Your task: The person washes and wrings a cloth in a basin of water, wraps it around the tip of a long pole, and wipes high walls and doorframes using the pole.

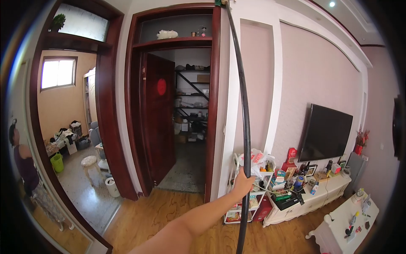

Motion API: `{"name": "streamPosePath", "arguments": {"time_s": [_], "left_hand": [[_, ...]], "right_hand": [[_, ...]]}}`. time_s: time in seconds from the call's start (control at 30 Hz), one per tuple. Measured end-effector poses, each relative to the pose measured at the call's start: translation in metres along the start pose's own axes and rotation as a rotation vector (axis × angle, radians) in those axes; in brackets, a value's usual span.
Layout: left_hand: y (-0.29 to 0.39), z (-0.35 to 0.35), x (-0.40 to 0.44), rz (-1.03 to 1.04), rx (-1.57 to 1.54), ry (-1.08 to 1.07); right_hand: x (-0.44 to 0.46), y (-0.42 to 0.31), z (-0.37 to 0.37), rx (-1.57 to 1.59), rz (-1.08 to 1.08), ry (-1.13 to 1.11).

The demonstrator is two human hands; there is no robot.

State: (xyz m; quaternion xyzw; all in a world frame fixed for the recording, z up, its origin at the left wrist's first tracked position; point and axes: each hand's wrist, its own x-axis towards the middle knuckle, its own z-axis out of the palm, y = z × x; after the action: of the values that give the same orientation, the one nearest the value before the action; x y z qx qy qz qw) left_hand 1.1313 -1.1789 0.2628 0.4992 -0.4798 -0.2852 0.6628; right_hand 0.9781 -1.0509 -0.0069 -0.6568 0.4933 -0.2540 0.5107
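Note:
My left hand (242, 184) is closed around a long dark pole (242, 93), with the arm stretched out from the bottom of the view. The pole stands nearly upright and looks bowed through the wide lens. Its top reaches the upper edge of the view, where a small green piece (220, 2) shows beside the door frame; what it is, I cannot make out. Just behind the hand stands a white shelf cart (253, 207), with a white plastic bag (256, 160) on top. My right hand is out of view.
A dark red door (160, 122) stands open onto a storage room with black shelves (192, 86). The left doorway shows a stool (89, 161) and a green basket (56, 162). At right are a television (326, 133), a cluttered white cabinet (304, 205) and a low table (338, 237).

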Motion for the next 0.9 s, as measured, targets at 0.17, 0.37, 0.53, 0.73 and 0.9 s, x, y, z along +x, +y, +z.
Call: {"name": "streamPosePath", "arguments": {"time_s": [0.17,0.37,0.53,0.73,0.9], "left_hand": [[-0.005,-0.026,-0.002,0.022,-0.048,0.019],[-0.002,-0.066,0.013,0.068,-0.032,0.076],[0.015,-0.105,0.021,0.063,-0.035,0.126],[0.02,-0.155,0.059,0.124,-0.048,0.256],[0.027,-0.205,0.084,0.167,-0.086,0.312]], "right_hand": [[0.006,-0.008,0.01,-0.045,0.011,-0.016],[0.018,-0.019,0.024,-0.105,0.007,-0.045],[0.027,-0.026,0.036,-0.141,0.007,-0.062],[0.037,-0.033,0.051,-0.182,0.009,-0.085],[0.042,-0.039,0.065,-0.214,0.016,-0.096]]}}
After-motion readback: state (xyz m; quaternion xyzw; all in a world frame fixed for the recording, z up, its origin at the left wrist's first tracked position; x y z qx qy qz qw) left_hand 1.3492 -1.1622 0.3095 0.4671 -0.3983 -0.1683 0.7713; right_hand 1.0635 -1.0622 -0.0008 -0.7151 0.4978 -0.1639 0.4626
